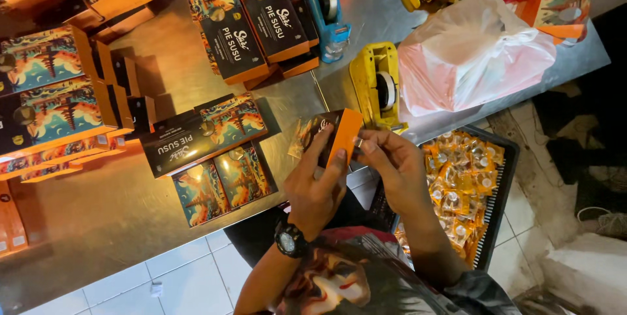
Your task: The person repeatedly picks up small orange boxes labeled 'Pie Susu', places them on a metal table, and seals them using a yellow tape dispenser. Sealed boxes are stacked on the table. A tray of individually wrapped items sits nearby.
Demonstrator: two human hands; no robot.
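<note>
A: Grip first. What does each hand have?

B: Left hand (318,184), black watch at the wrist, is wrapped around a small orange-and-black carton (333,133), fingers up its near face, thumb on the side. Right hand (395,165) pinches the carton's orange end with its fingertips (363,147). Both hands closed on the same carton.

A: Carton position?

B: Held up off the metal table (170,66), above its near edge, end tilted toward the right hand. Whether the flap is open, I cannot tell.

A: Closest neighbours?

B: Just beyond the right hand, a yellow tape dispenser (375,85) lies on the table. Below the right hand, off the table's edge, a dark tray (501,184) holds small orange-wrapped sachets (460,181). Left of the carton, a long black box (202,135) lies across flat illustrated boxes (222,184).

A: Further out?

B: Row of long black boxes (251,17) at the far side, a blue tape dispenser (324,4) beside them. Pink-and-white plastic bag (470,53) to the far right. Stacks of orange-edged boxes (49,86) along the left. White tiled floor (163,276) under the table's edge.
</note>
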